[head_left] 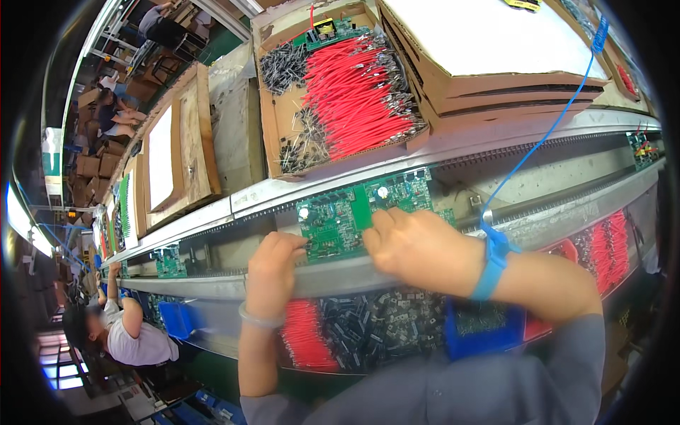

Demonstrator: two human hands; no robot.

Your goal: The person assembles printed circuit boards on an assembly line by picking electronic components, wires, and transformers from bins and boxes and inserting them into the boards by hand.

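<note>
A green circuit board (329,225) with small parts and white round components lies across the conveyor rails in front of me. My left hand (273,265) is closed, its fingertips pinched together at the board's lower left edge; whatever they hold is too small to tell. My right hand (407,244) is bent over the right half of the board, with curled fingers pressed near its bare green strip (362,207). Those fingertips are partly hidden, and so is anything between them. A blue wrist strap (490,268) with a coiled cord circles my right wrist.
Beyond the rail, a cardboard box (283,127) holds red wires (361,95) and black components. Nearer me are a tray of black parts (382,322), more red wires (308,336) and a blue bin (474,329). The strap's blue cord (542,138) crosses the line. Another person (134,333) works at left.
</note>
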